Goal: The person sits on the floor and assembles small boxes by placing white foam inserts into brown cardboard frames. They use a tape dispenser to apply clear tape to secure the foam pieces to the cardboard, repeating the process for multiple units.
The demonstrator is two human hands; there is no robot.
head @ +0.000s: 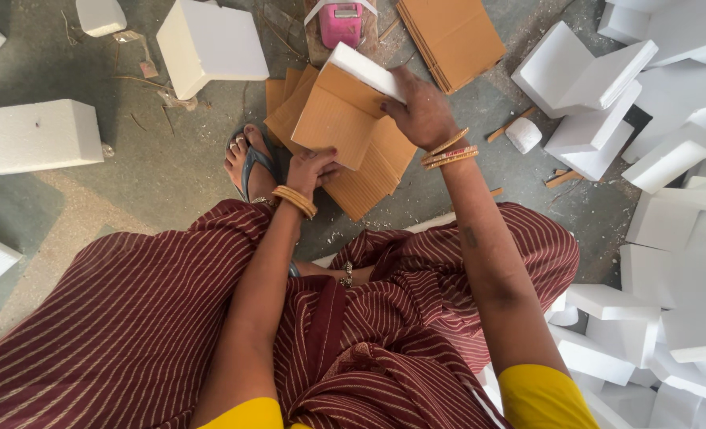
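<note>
My right hand [422,109] grips the upper right end of a white foam block [361,67] that has a brown cardboard sheet [337,119] laid against its face. Below it, my left hand [311,168] pinches the lower edge of that same cardboard sheet. The piece is held above a loose stack of brown cardboard sheets [369,179] lying on the floor in front of my knees. Both wrists wear bangles.
White foam blocks lie around: a pile [671,159] at the right, one [210,44] at upper left, one [35,135] at far left. Another cardboard stack [452,36] and a pink tape dispenser [341,22] sit at the top. My sandalled foot [249,155] rests on the grey floor.
</note>
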